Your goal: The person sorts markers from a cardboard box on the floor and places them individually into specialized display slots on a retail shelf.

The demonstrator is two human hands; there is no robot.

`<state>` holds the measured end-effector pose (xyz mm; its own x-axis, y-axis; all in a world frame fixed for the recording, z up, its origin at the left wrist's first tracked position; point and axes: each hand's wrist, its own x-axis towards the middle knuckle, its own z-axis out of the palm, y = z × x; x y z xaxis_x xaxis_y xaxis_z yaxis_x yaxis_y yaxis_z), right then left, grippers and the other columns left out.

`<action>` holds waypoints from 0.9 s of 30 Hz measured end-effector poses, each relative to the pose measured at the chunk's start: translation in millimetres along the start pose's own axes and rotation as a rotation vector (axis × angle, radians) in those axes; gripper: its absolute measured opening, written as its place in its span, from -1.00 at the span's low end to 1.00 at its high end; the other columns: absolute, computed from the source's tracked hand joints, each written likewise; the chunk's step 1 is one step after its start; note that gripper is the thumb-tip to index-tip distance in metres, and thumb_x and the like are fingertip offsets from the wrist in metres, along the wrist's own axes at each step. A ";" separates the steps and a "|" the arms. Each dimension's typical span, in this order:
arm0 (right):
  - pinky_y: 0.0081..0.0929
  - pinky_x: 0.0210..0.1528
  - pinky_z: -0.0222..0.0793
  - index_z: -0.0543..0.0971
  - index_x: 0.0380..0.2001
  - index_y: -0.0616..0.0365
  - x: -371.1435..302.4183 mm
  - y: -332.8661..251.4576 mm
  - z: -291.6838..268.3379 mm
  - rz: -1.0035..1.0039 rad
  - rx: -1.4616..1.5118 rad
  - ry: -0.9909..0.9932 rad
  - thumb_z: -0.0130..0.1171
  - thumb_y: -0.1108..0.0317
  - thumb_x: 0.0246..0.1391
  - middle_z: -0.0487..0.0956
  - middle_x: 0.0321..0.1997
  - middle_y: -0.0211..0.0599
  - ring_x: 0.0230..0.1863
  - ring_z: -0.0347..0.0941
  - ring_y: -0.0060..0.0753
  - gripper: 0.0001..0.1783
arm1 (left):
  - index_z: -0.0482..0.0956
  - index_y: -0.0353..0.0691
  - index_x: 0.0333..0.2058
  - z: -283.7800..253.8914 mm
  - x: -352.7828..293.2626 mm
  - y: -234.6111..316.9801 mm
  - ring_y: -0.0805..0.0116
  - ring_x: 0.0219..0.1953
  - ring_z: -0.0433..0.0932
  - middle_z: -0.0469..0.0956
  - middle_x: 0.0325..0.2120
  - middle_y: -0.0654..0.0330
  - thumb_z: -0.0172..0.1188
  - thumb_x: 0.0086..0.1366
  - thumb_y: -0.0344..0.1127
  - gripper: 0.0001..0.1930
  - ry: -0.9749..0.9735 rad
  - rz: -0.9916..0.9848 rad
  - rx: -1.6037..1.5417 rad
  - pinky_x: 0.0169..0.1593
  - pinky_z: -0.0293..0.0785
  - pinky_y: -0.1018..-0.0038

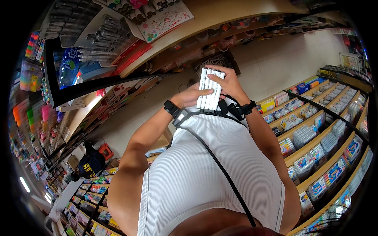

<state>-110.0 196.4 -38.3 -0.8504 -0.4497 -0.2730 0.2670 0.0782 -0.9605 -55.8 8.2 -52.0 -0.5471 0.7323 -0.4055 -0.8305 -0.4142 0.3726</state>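
Observation:
A flat row of several white marker pens (209, 101) stands side by side between my hands, with small dark markings on the barrels. My left hand (192, 95) grips the row from the left, its thumb lying across the front of the barrels. From the right, my right hand (229, 83) holds the upper part, with the thumb over the front and a finger along the top ends. The fingers behind the pens are mostly hidden. Each wrist wears a black band, and a black cable (220, 167) runs down across my white top.
A wooden counter (252, 8) curves across the top, with pens and a scribbled test sheet (167, 21) at its left. Divided shelves (311, 118) of packaged stationery fill the right side. A dark bag (89, 163) sits at the lower left, beside more shelving.

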 end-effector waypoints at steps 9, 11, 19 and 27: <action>-0.61 -0.10 0.49 0.65 0.10 0.19 -1.9 1.2 0.2 -0.002 0.037 -0.009 0.30 0.43 0.21 0.72 -0.08 -0.24 -0.18 0.56 -0.63 -0.63 | 0.23 -0.37 0.29 1.7 -0.3 1.4 -0.04 0.20 0.54 0.50 0.13 -0.24 0.20 0.44 -0.36 -0.46 -0.035 0.002 0.021 0.26 0.53 0.16; -0.60 -0.08 0.49 0.66 0.09 0.20 -2.5 0.4 0.6 -0.013 0.028 -0.008 0.30 0.42 0.21 0.72 -0.08 -0.24 -0.17 0.57 -0.61 -0.63 | 0.24 -0.38 0.29 2.4 -1.5 1.1 -0.04 0.20 0.54 0.50 0.13 -0.23 0.20 0.43 -0.37 -0.46 -0.037 0.008 0.029 0.27 0.52 0.16; -0.59 -0.07 0.49 0.66 0.08 0.19 -5.9 -3.5 3.1 -0.015 -0.006 0.006 0.30 0.41 0.20 0.72 -0.07 -0.23 -0.17 0.57 -0.59 -0.63 | 0.27 -0.41 0.28 2.9 -2.6 1.0 -0.05 0.23 0.51 0.49 0.14 -0.25 0.20 0.43 -0.38 -0.47 -0.052 -0.019 0.037 0.30 0.48 0.17; -0.59 -0.08 0.49 0.66 0.08 0.20 -5.2 0.0 2.6 -0.048 -0.011 0.003 0.30 0.41 0.20 0.72 -0.08 -0.22 -0.17 0.57 -0.59 -0.63 | 0.27 -0.48 0.28 -1.1 -1.2 -0.9 -0.06 0.26 0.48 0.46 0.18 -0.25 0.15 0.47 -0.31 -0.47 -0.092 -0.022 0.035 0.33 0.45 0.16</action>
<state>-104.4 196.5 -36.7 -0.8635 -0.4507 -0.2265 0.2207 0.0662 -0.9731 -54.6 7.1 -52.8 -0.5155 0.7882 -0.3361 -0.8371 -0.3794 0.3942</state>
